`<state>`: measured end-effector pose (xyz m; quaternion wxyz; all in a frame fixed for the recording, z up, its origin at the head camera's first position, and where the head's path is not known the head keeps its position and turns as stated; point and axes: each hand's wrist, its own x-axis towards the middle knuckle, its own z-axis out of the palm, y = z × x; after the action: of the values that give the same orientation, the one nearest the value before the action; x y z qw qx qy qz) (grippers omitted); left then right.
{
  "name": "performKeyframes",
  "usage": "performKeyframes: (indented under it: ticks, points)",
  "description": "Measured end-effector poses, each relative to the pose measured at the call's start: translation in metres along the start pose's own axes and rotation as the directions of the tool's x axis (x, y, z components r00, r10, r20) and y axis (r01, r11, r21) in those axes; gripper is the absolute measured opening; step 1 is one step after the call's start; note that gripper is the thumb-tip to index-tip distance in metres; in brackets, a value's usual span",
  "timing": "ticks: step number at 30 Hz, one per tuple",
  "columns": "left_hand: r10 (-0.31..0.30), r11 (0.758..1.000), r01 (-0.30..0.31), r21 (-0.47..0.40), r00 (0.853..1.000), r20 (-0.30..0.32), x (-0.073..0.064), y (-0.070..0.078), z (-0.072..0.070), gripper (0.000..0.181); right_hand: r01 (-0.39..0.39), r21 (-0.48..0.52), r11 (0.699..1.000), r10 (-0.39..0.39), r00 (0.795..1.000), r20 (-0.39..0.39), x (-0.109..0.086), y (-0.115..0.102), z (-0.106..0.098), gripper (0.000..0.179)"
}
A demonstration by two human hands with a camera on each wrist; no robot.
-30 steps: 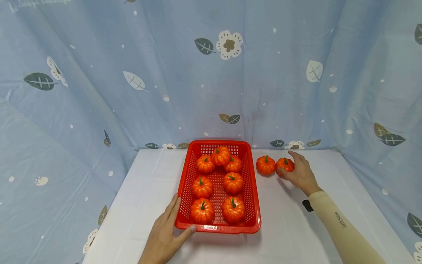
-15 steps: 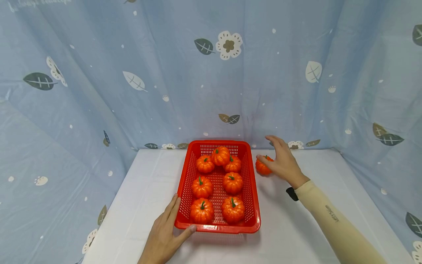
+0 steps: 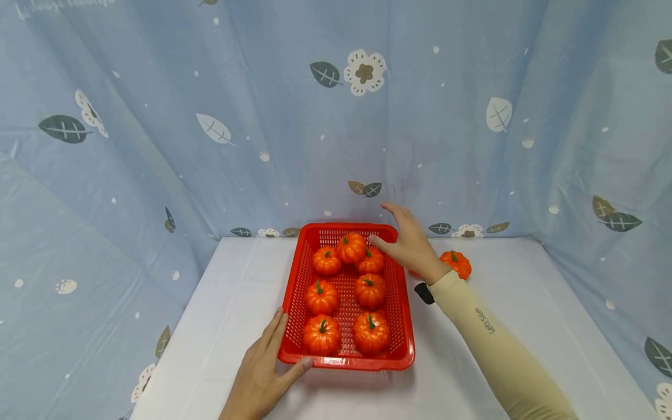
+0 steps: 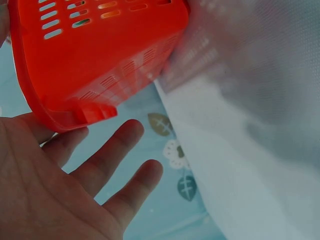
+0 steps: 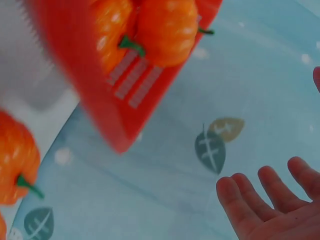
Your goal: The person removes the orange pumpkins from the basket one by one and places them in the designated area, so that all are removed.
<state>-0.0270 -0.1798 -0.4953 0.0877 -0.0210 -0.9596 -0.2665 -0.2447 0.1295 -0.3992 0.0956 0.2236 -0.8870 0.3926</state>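
Observation:
A red plastic basket (image 3: 346,364) holds several small orange pumpkins with green stems, one of them a back pumpkin (image 3: 352,248) resting on its neighbours. My left hand (image 3: 258,364) rests at the basket's front left corner, thumb on the front rim and fingers straight along the side; in the left wrist view its fingertips lie at the rim of the red basket (image 4: 100,55). Over the back right corner hovers my right hand (image 3: 412,242), fingers spread and holding nothing. The right wrist view also shows this empty hand (image 5: 277,212), apart from the basket (image 5: 120,120).
On the white table (image 3: 241,280), right of the basket, sit a pumpkin (image 3: 458,264) and another pumpkin (image 5: 15,157) mostly hidden behind my right hand in the head view. A blue curtain (image 3: 294,146) with leaves and flowers hangs behind the table.
My right hand has moved left, from the farther loose pumpkin, past the nearer one, to above the basket's back right corner. Both loose pumpkins stay on the table. The left hand has not moved.

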Motion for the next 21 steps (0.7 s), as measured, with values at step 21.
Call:
performKeyframes:
  ticks: [21]
  points:
    - [-0.019, 1.000, 0.019, -0.003, 1.000, 0.016, 0.001, -0.001, 0.000, 0.102, -0.098, -0.031, 0.995, 0.102, 0.979, 0.174, 0.026, -0.008, 0.065, 0.086]
